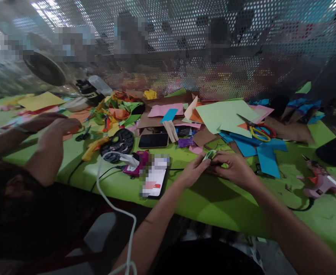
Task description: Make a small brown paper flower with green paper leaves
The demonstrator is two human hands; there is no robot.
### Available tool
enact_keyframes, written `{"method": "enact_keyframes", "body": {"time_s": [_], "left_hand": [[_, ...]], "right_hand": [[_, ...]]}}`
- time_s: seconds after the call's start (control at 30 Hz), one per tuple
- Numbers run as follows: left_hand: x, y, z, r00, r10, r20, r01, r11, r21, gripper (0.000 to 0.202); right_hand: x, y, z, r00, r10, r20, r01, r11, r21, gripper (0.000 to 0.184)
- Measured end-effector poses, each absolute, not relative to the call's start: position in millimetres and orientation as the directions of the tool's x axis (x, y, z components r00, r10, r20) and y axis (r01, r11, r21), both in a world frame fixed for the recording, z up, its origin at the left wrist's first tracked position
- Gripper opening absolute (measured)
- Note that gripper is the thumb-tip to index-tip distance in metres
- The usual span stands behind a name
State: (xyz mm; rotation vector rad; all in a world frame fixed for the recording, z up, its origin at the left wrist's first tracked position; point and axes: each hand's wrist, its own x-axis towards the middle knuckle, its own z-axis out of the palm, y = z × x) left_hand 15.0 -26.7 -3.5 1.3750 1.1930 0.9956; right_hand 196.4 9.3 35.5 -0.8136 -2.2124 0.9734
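My left hand (pixel 191 172) and my right hand (pixel 234 167) meet over the green table (pixel 214 202), fingers pinched together on a small piece of light green paper (pixel 210 154). Both hands are closed on it, the paper peeking out between the fingertips. A phone with a lit screen (pixel 155 177) lies just left of my left hand. A dark phone (pixel 153 140) lies farther back.
Coloured paper sheets (pixel 225 114) and scraps litter the table, with yellow-handled scissors (pixel 258 131) on them. A pink glue gun (pixel 321 180) lies at the right. Another person's arms (pixel 46 145) work at the left. A white cable (pixel 113 206) hangs off the edge. Perforated screen behind.
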Motion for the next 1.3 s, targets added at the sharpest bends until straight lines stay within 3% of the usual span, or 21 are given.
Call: {"method": "enact_keyframes", "body": {"time_s": [0.23, 0.63, 0.93, 1.3], "left_hand": [[14, -27, 0, 0.234, 0.972, 0.008, 0.150, -0.045, 0.988, 0.057], [12, -26, -3, 0.205, 0.979, -0.012, 0.206, -0.031, 0.978, 0.056], [12, -28, -2, 0.171, 0.983, -0.064, 0.189, 0.031, 0.981, 0.059], [9, -26, -2, 0.286, 0.958, 0.020, 0.149, -0.065, 0.987, 0.047]], "right_hand": [[198, 7, 39, -0.651, 0.712, 0.263, 0.327, 0.576, -0.749, 0.016], [198, 9, 37, -0.640, 0.700, 0.317, 0.353, 0.634, -0.688, 0.015], [201, 14, 31, -0.632, 0.700, 0.332, 0.305, 0.619, -0.724, 0.012], [200, 14, 30, -0.617, 0.703, 0.354, 0.268, 0.611, -0.745, 0.012]]}}
